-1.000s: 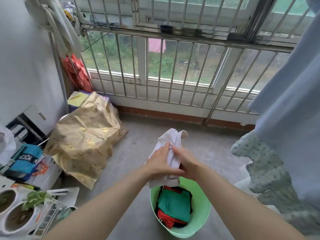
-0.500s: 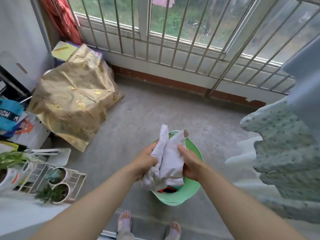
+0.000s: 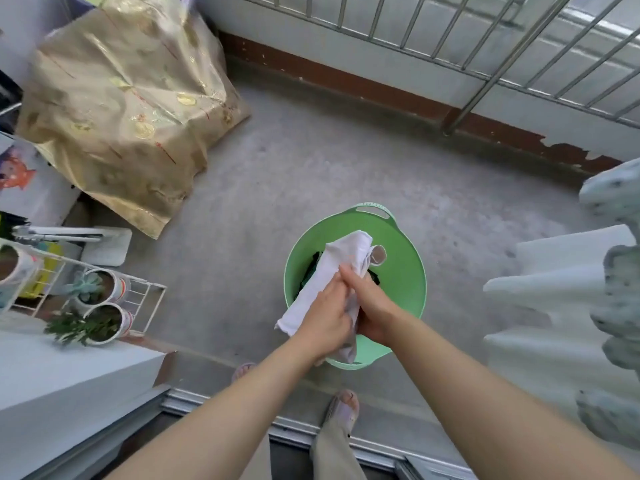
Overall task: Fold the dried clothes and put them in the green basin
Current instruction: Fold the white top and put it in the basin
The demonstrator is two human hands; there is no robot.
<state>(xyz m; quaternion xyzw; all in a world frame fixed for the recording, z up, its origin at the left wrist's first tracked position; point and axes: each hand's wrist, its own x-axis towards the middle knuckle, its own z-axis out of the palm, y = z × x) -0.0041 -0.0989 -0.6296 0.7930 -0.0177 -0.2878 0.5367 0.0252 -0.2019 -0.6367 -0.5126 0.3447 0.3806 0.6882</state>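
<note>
A folded white garment (image 3: 341,268) is held low over the green basin (image 3: 401,251), which stands on the concrete floor in front of my feet. My left hand (image 3: 325,318) grips the garment from the left and on top. My right hand (image 3: 372,306) grips its near end from the right. The two hands touch each other. A bit of dark green clothing (image 3: 311,271) shows inside the basin beside the white cloth; the rest of the basin's contents are hidden.
A gold patterned cloth (image 3: 128,98) covers a pile at the left. Potted plants (image 3: 100,306) sit in a white wire rack beside a white ledge. Pale hanging laundry (image 3: 616,306) fills the right edge. A barred railing (image 3: 485,46) lines the far wall.
The view has tilted down from the window to the floor. Both hands have lowered the white garment toward the basin, and it is now a tighter bundle.
</note>
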